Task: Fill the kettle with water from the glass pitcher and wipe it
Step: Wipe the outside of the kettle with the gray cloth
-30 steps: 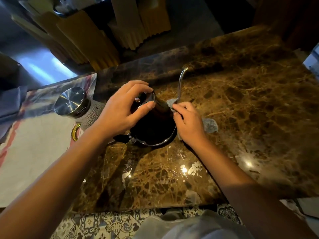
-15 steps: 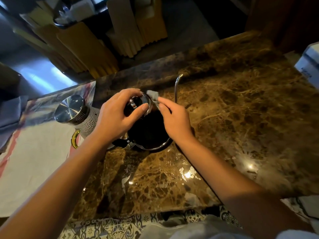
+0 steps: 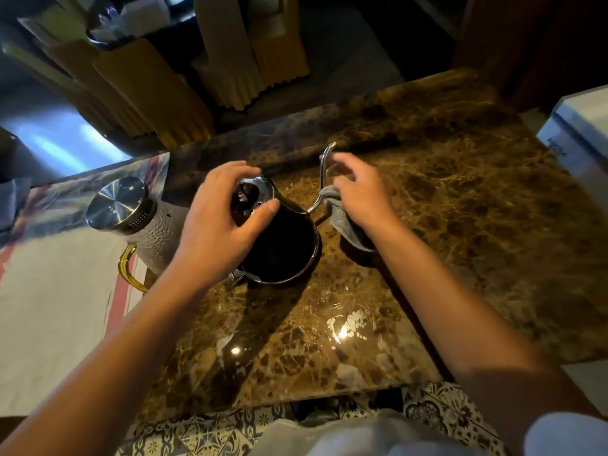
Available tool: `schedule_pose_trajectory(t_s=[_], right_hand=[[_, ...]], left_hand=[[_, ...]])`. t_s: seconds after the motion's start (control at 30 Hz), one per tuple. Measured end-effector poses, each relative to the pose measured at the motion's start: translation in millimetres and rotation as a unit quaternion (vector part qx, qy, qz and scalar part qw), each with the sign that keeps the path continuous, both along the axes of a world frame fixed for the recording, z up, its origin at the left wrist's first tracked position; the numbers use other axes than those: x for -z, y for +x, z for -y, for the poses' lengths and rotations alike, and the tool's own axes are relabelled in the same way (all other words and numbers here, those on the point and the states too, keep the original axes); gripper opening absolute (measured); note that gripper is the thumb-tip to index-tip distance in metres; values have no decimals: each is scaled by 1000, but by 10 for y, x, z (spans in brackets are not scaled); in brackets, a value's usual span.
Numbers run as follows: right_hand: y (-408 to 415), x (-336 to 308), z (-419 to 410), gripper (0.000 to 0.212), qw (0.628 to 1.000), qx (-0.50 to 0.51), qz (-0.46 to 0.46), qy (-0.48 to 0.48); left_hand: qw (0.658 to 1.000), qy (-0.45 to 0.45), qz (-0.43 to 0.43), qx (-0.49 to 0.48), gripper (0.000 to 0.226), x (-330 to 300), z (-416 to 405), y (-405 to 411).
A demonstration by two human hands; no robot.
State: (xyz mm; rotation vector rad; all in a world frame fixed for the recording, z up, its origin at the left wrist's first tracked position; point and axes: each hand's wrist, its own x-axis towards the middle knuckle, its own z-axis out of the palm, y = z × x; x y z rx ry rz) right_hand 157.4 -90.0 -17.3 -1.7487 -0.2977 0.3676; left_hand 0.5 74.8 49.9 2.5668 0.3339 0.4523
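Steadying the kettle [image 3: 279,248] lid in my left hand's [image 3: 217,225] grip, my right hand [image 3: 358,199] has carried the cloth [image 3: 342,218] from lid to spout [image 3: 324,172]; wiping continues.

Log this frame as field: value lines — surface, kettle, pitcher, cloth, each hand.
surface: brown marble counter
kettle: black gooseneck kettle, upright on the counter, lid on, spout pointing away from the person
pitcher: glass pitcher with metal lid and gold handle, standing left of the kettle
cloth: grey cloth, beside the spout base
left hand: left hand, fingers curled over the kettle lid
right hand: right hand, on the cloth, fingers blurred
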Motion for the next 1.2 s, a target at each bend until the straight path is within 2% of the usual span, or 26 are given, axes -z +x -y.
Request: schedule_pose_trajectory(t_s=[0.23,0.33,0.43,0.57,0.8,0.9,1.03,1.1,1.2], right_hand=[[-83,127,124,35,998,-45,-21,43],[-292,206,281,37,989,-99,-70,89],[-494,312,392,40,972,-150,-122,136],[-704,362,450,37,958,-232,-115,126],[-868,307,488,34,951,-287,-83,74],[-744,218,619,39,962,-248,-98,60],[-431,35,712,21,978,-113,-165,60],[-294,-73,649,18,968,-33,-211,134],[-141,-250,449,27,941,38,-191,276]], left_hand=[[998,-42,4,-37,43,140,50,63],[999,28,15,-42,32,148,-11,118],[997,72,2,-25,32,114,-80,201],[989,144,-23,-9,32,37,-65,272],[996,70,-46,-28,36,65,46,341],[1000,16,-13,-11,31,84,16,342],[997,-54,-22,52,24,83,-76,280],[994,-80,-33,70,25,74,-77,268],[993,-92,-22,72,29,87,-78,265]])
